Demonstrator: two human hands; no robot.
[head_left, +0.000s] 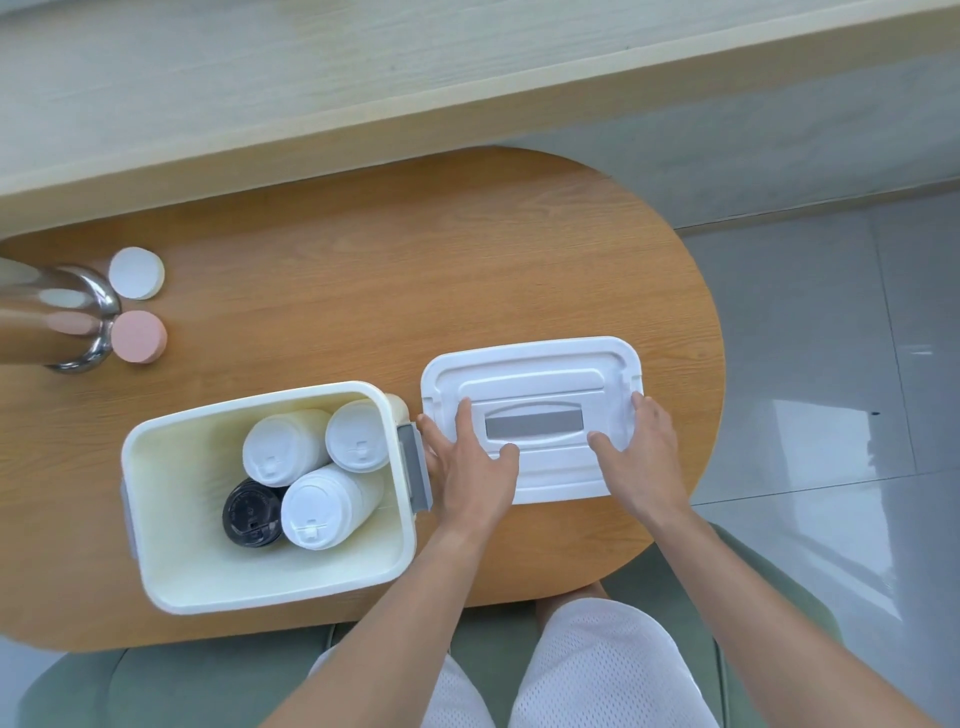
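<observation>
Cream bin (270, 587): four lidded cups (311, 512) inside | white lid (535, 379): left hand (475, 467), right hand (641, 457) flat atop; grip unclenched

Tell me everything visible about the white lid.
The lid is white, glossy, plastic-looking, rectangular with rounded corners, a raised rim and a grey handle bar recessed in its middle. It lies flat, top up, on the wooden table, right of the open box and off it. The left hand and right hand both rest on its near half, fingers spread.

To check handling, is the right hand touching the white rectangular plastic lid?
Touching. Head view: the right hand lies on the white rectangular plastic lid, fingers over its right end.
</observation>
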